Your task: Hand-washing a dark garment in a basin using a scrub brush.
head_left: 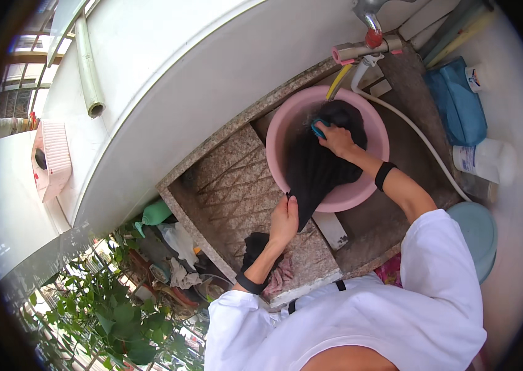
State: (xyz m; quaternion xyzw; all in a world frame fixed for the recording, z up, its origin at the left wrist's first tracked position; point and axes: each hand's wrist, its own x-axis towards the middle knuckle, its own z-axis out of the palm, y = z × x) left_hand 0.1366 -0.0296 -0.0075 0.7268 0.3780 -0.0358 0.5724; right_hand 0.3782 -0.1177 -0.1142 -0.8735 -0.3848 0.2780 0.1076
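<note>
A dark wet cloth, perhaps a garment (312,173), lies bunched in a pink basin (375,185) and hangs over its near rim. My right hand (338,140) is closed on a small teal scrubbing brush (319,128) and presses it on the cloth near the far side of the basin. The fingers hide most of the brush. At the near left rim, my left hand (283,220) pinches the edge of the cloth. Water shows in the basin to the left of the cloth.
Behind the basin is a tap (369,21) with a yellow hose (338,81) reaching into it and a white hose (409,122) running right. A ridged stone washboard (230,179) lies left. Blue (459,105) and white (487,162) bottles and a pale blue-green lid (474,238) stand right.
</note>
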